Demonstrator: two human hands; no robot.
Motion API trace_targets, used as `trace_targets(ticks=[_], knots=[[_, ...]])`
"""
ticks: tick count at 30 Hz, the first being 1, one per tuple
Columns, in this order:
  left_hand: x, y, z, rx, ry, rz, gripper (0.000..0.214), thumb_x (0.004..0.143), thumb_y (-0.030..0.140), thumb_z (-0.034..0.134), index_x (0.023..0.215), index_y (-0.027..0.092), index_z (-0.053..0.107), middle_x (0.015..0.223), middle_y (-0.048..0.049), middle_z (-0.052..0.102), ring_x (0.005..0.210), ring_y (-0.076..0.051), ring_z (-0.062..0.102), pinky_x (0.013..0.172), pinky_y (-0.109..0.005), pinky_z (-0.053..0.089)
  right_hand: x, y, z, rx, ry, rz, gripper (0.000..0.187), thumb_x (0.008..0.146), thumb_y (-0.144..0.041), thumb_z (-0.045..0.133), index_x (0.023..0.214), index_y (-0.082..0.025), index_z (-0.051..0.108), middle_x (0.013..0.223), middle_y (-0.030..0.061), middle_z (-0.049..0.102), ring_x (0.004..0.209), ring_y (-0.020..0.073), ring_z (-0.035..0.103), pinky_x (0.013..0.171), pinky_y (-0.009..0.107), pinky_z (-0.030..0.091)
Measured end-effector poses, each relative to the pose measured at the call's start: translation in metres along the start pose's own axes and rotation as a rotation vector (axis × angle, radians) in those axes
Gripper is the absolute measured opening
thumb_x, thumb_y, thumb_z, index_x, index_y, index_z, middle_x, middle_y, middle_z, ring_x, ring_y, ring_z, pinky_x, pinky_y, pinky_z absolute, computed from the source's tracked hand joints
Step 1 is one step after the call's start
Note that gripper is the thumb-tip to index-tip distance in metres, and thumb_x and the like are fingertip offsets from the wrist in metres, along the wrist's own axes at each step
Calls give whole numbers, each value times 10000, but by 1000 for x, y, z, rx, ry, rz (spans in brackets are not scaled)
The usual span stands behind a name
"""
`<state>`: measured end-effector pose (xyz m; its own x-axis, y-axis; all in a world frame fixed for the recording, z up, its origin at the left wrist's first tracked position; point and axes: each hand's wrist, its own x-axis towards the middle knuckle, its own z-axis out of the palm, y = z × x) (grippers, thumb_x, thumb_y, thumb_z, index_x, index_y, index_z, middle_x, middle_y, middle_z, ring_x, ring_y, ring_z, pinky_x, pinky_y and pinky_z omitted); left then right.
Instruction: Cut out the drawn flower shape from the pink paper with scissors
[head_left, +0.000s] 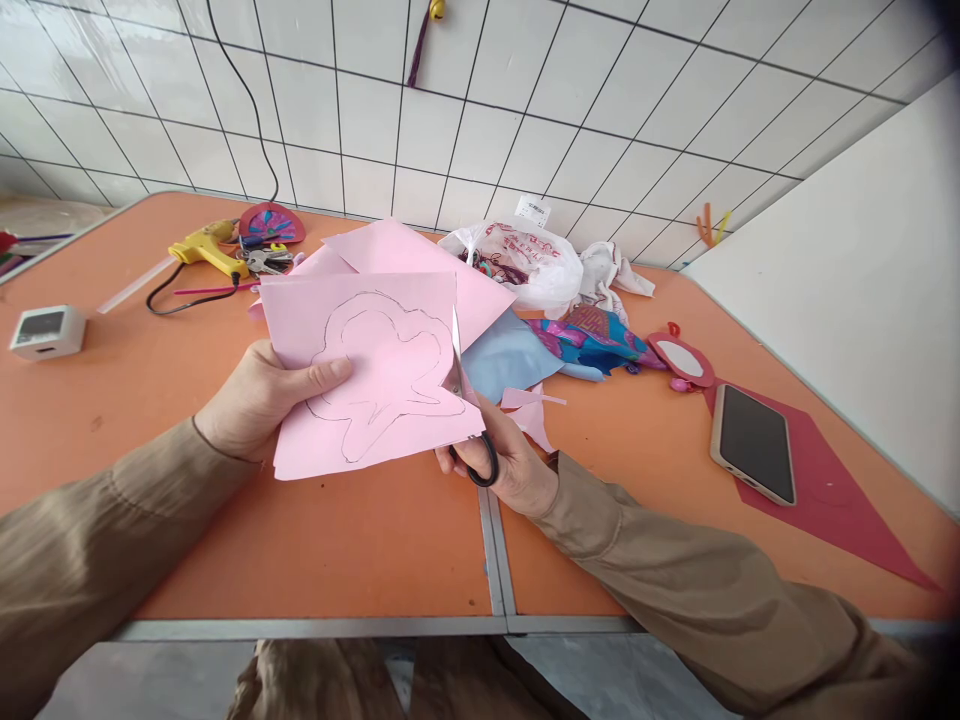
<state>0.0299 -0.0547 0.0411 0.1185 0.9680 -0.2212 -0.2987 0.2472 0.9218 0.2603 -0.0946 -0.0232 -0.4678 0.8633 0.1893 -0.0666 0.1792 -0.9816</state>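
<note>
My left hand [259, 400] grips the left edge of a pink paper sheet [300, 320], thumb on top and fingers hidden underneath. A curvy double outline in dark pencil or pen is drawn on the sheet. In my right hand [517, 460] are scissors [486, 465] with black handles, my fingers around the loops. The blades reach up along the sheet's right side, beside the drawn line, with the lower right part of the sheet between them and my hand. Small pink scraps [534, 415] lie on the table just right of the scissors.
More pink sheets [420, 260] lie behind the held one. Farther left are a yellow glue gun [210, 248], keys [266, 262] and a white box [49, 332]. A plastic bag [525, 262], blue fabric [510, 355] and a phone [752, 443] on red paper [832, 510] sit rightward.
</note>
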Motion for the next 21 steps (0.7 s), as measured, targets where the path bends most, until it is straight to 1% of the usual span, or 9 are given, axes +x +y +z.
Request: trace_targets(ticks=[3,5,8,11,14,16,18,21], knots=[[3,-2,-3,-16,-16,15,254,619,161,906,842,137,787,813,-69,802,663,-192,738,610,-274,639,1,3,-2,18,-10,3,358,950,-534,532,1014,-185,484,688,-21,554,579,99,454,527,250,366],[3,-2,-4,-14,-9,21,250,626,153,906,846,135,788,811,-63,802,668,-194,738,616,-280,644,2,5,-3,22,-15,17,375,944,-554,533,1009,-188,482,696,-16,566,575,100,454,529,254,381],[2,-1,-3,-2,12,38,247,646,142,900,867,138,789,827,-38,804,698,-190,740,634,-271,648,3,7,-5,67,-31,-4,384,942,-576,528,1001,-199,481,708,-8,569,589,111,475,539,263,399],[1,0,-2,-9,11,49,255,633,144,909,857,134,786,817,-29,803,695,-187,737,628,-262,648,2,6,-5,137,-45,-30,429,921,-604,547,1075,-207,496,733,3,572,653,134,518,568,275,407],[2,1,-2,-25,1,43,258,641,142,903,868,123,782,814,-44,801,685,-201,739,623,-284,652,1,4,-6,175,-43,0,490,894,-630,571,1130,-208,493,767,14,579,686,143,525,584,285,397],[2,1,-2,-41,-8,50,283,631,127,903,886,121,781,830,-56,802,700,-214,745,636,-294,652,1,4,-6,178,-47,20,486,890,-641,566,1083,-202,489,777,20,582,672,138,511,588,292,388],[3,1,-2,-57,-21,64,335,593,101,911,900,124,778,852,-65,804,736,-231,754,671,-302,650,1,4,-6,160,-58,21,475,894,-645,550,1035,-197,479,781,28,581,655,135,497,592,301,383],[3,1,-1,-44,-25,64,418,534,108,927,921,148,774,861,-66,804,780,-264,763,720,-342,649,1,6,-7,138,-64,13,472,900,-645,529,1032,-194,481,792,38,569,650,145,493,585,312,382]])
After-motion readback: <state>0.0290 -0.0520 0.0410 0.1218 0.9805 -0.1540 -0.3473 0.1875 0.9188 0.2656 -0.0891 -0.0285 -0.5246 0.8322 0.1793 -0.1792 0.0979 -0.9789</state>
